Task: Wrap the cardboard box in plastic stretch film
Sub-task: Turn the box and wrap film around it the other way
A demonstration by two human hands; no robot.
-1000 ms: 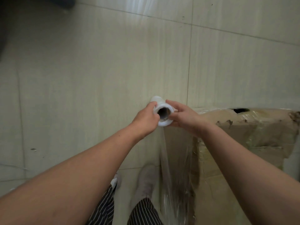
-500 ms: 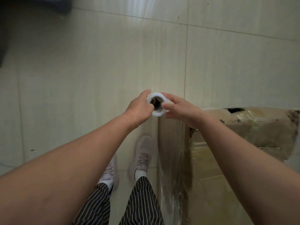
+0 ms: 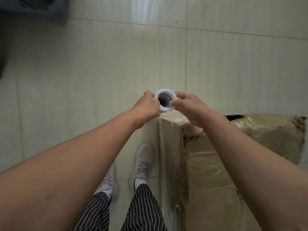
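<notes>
I look down the hollow core of a white roll of stretch film (image 3: pixel 165 95), held upright at the far left corner of the cardboard box (image 3: pixel 210 165). My left hand (image 3: pixel 146 105) grips the roll's left rim and my right hand (image 3: pixel 188 105) grips its right rim, thumb at the core's edge. A clear sheet of film (image 3: pixel 168 157) runs down from the roll along the box's left side. The box is tall and worn, torn near its top corner, with glossy film over its top and sides.
Pale tiled floor (image 3: pixel 100 67) spreads ahead and to the left. My two feet in light sneakers (image 3: pixel 143 162) stand right beside the box's left side. A dark object (image 3: pixel 33 7) sits at the far top left corner.
Both hands with the roll have shifted a little up and left along the box's corner. My feet have stepped forward into view and the film sheet lies closer against the box.
</notes>
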